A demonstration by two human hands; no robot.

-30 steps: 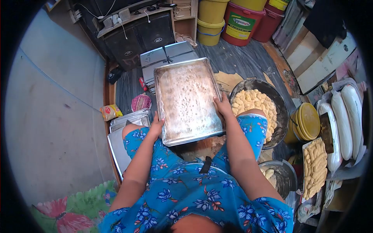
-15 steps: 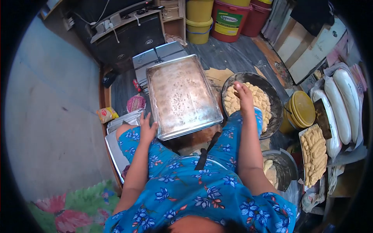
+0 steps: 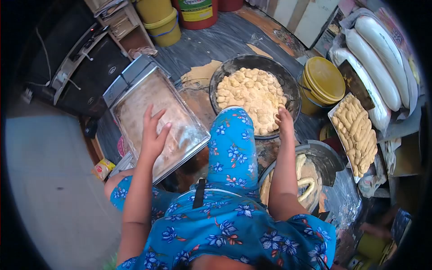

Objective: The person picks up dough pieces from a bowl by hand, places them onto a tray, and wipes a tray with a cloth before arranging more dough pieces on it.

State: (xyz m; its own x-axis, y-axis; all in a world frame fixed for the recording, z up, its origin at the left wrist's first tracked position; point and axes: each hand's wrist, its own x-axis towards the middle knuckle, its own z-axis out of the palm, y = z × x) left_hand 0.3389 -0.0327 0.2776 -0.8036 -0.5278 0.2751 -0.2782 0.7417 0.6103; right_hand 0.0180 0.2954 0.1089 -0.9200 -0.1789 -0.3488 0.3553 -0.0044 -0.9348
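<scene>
My left hand, fingers spread and holding nothing, hovers over the stack of metal baking trays beside my left knee. My right hand is at the right-hand inner edge of a wide dark basin; its fingers are slightly bent and apart, with nothing seen in them. Many small dough pieces, dusted with flour, fill that basin. Below my right forearm stands a second dark basin holding flour and a curved rope of dough, partly hidden by the arm.
A tray of shaped dough pieces lies on the right, near a yellow lidded bucket and long white plastic-wrapped packs. Yellow buckets and a red tub stand at the back. A yellow packet is by the left wall.
My view and body have turned to the right. My left hand has moved from my knee to above the trays, and my right hand has shifted to the dough basin's right edge.
</scene>
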